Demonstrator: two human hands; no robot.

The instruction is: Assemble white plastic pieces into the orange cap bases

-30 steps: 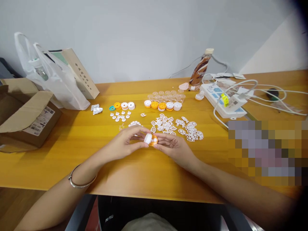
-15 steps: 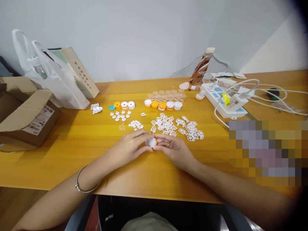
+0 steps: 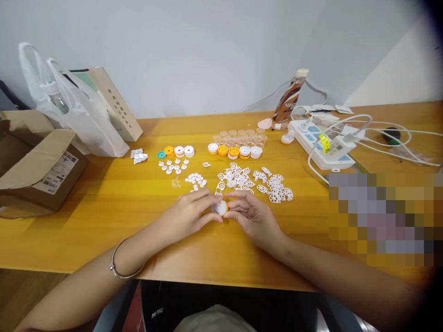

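Observation:
A small round white cup with an orange rim (image 3: 219,208) is held just above the table between my two hands. My left hand (image 3: 192,210) pinches its left side between thumb and fingers. From the right, my right hand (image 3: 252,216) grips the orange edge with thumb and fingertips. Just beyond my hands lie white spoked plastic pieces (image 3: 235,177) in a loose pile, partly hidden by my right fingers. Small white caps (image 3: 196,178) are scattered beyond my left fingers, beside tiny clear rings (image 3: 176,182).
Orange and white round cups (image 3: 234,151) stand in a row at the back, before clear cups (image 3: 242,137). A teal ring (image 3: 161,154) lies farther left. A cardboard box (image 3: 51,175) occupies the left; a power strip (image 3: 321,145) with cables and a bottle (image 3: 290,97) are back right.
Both hands and the held cup have shifted slightly right and toward me. More of the orange rim shows on the cup's right side.

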